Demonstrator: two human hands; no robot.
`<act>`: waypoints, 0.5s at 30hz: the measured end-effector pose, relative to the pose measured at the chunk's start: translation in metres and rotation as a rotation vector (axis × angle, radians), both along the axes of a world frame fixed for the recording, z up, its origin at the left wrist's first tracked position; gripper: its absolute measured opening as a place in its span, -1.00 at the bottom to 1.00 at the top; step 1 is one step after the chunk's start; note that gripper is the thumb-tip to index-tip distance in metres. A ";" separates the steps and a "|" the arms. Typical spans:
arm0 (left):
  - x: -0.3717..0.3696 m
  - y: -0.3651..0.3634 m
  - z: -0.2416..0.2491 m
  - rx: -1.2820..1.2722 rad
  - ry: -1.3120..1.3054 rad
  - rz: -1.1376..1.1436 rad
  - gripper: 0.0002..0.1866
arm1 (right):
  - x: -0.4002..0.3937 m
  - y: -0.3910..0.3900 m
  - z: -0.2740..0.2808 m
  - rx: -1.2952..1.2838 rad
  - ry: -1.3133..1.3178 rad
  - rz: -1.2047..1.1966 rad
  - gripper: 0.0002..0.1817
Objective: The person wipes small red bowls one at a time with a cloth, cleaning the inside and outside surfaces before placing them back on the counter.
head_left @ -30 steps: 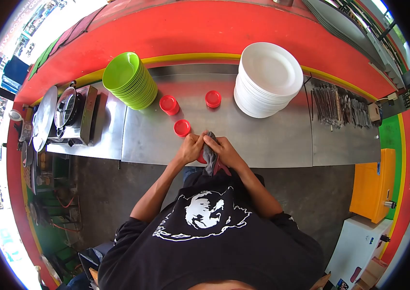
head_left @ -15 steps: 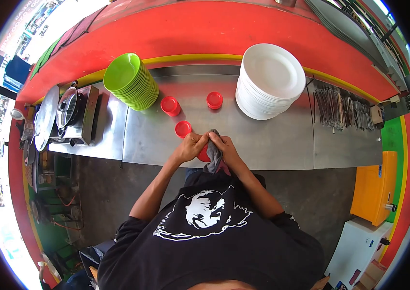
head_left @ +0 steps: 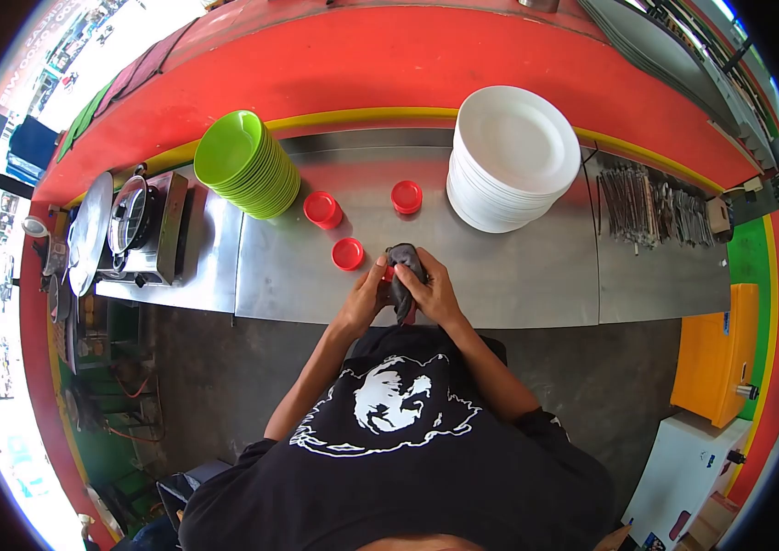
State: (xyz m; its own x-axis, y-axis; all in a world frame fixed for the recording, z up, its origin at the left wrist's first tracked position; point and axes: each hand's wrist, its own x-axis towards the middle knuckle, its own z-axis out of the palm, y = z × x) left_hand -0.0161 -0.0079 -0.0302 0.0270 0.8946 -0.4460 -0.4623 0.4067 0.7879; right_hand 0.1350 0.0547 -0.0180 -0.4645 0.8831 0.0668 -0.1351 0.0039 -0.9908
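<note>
Close to my body, over the front edge of the steel counter, my left hand (head_left: 364, 296) is closed around a small red container (head_left: 389, 274), mostly hidden by fingers and cloth. A dark grey cloth (head_left: 402, 285) is bunched in my right hand (head_left: 435, 291), which presses it against the container. The cloth's lower end hangs down between both hands. Just beyond my left hand sits a red cup (head_left: 347, 253). Two more red cups stand farther back, a left one (head_left: 322, 210) and a right one (head_left: 406, 197).
A stack of green bowls (head_left: 265, 179) stands at the back left, a stack of white plates (head_left: 504, 197) at the back right. A stove with a lidded pan (head_left: 134, 216) is far left. Cutlery (head_left: 651, 207) lies at the right. A red wall (head_left: 371, 69) borders the back.
My hands have shifted; the cloth now wraps over the top of the red container, covering more of it. The other cups stay in place while the camera view tilts slightly.
</note>
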 end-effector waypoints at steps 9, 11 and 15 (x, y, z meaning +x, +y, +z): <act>-0.009 -0.012 0.008 0.327 0.517 0.077 -0.29 | -0.009 0.010 -0.015 -0.238 0.137 -0.313 -0.63; -0.009 -0.017 0.001 0.388 0.556 0.135 -0.24 | -0.008 0.009 -0.017 -0.233 0.081 -0.310 -0.62; -0.011 -0.024 -0.008 0.431 0.449 0.258 -0.23 | -0.003 0.007 -0.031 -0.251 -0.082 -0.075 -0.62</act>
State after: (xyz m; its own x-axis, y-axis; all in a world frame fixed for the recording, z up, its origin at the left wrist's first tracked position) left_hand -0.0274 -0.0316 -0.0377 -0.3158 0.9482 0.0348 -0.0917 -0.0670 0.9935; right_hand 0.1324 0.0614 -0.0486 -0.3920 0.8993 -0.1938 -0.0631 -0.2364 -0.9696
